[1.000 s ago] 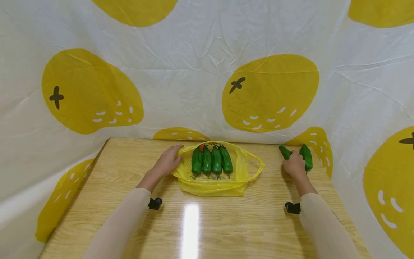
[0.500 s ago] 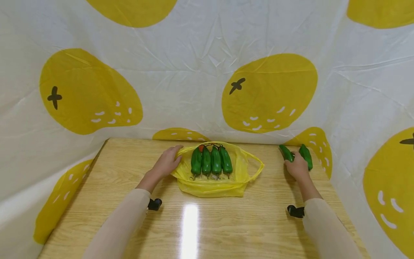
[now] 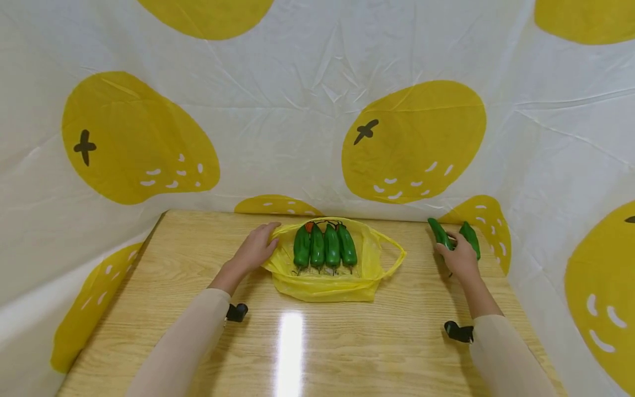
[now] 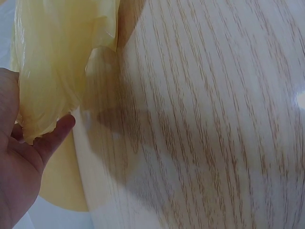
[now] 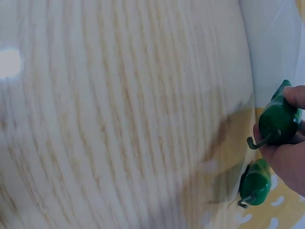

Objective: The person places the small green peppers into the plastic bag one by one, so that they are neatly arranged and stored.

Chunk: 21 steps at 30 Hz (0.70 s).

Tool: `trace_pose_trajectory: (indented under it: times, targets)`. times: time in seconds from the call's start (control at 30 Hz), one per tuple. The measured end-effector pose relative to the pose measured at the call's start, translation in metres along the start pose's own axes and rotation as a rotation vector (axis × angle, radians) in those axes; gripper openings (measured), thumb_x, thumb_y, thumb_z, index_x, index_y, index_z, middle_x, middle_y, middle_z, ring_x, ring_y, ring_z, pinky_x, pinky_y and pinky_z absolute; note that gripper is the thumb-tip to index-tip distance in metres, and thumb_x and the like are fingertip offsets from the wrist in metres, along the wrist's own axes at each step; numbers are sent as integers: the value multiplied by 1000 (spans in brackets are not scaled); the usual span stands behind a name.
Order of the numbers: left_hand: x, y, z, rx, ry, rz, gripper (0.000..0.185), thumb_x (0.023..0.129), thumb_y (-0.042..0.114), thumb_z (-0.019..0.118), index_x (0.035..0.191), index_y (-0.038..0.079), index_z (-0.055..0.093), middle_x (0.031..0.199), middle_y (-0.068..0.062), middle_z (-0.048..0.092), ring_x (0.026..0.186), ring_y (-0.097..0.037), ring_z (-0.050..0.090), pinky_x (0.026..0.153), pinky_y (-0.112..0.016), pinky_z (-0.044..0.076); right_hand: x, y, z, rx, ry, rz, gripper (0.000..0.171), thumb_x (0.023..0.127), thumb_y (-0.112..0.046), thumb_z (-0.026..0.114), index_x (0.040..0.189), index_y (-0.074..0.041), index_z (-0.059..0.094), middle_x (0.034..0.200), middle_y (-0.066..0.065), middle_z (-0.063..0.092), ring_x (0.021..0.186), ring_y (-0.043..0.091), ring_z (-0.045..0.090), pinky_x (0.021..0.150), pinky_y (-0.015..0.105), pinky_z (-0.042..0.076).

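Note:
In the head view my left hand (image 3: 252,249) holds the left edge of a yellow plastic bag (image 3: 322,289). In the left wrist view the bag's film (image 4: 52,62) runs between the thumb and fingers. Several green peppers (image 3: 317,248) lie side by side on the bag, stems toward me. Over at the far right, my right hand (image 3: 460,258) grips another green pepper (image 3: 439,232) between thumb and fingers; the right wrist view shows its curled stem and rounded end (image 5: 279,119). Just right of that hand lies one more green pepper (image 3: 470,237), partly hidden.
A wooden table (image 3: 357,347) carries everything. Behind and at the sides hangs a white cloth (image 3: 278,143) with large yellow fruit prints. The bag's handle loop (image 3: 397,256) sticks out to the right, toward the right hand.
My right hand has shifted slightly right and nearer me, and the pepper in its grip now shows more, with its stem in view. The left hand and bag have stayed put.

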<state>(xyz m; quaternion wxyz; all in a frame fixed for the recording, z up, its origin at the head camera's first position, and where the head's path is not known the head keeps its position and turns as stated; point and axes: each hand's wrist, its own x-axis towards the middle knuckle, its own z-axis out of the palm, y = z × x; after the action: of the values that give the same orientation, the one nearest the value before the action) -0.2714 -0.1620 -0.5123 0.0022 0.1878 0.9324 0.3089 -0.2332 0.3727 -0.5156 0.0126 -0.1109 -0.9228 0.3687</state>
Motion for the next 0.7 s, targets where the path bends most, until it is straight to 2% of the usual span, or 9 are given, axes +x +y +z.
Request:
trace_pose_trajectory:
  times: [0.3, 0.5, 0.7]
  targets:
    - [-1, 0, -1, -6, -1, -8, 50, 104, 12, 60, 152, 2, 47, 147, -24, 56, 137, -42, 53, 112, -57, 47, -10, -22, -7, -3, 20, -130, 63, 107, -35, 56, 157, 0, 38, 144, 36, 53, 119, 49, 61, 85, 47, 57]
    - [-1, 1, -2, -1, 3, -11, 50, 104, 12, 61, 151, 2, 48, 146, -24, 56, 137, -42, 53, 111, -57, 47, -19, -51, -12, -1, -9, -190, 68, 106, -41, 56, 158, -1, 37, 145, 35, 52, 119, 48, 62, 87, 54, 58]
    - [0, 1, -2, 9, 4, -15, 50, 104, 13, 61, 151, 2, 48, 145, -24, 57, 135, -42, 55, 111, -56, 48, -25, -74, -13, 19, -54, -231, 68, 107, -39, 56, 159, -1, 35, 148, 32, 51, 124, 48, 60, 87, 51, 59]
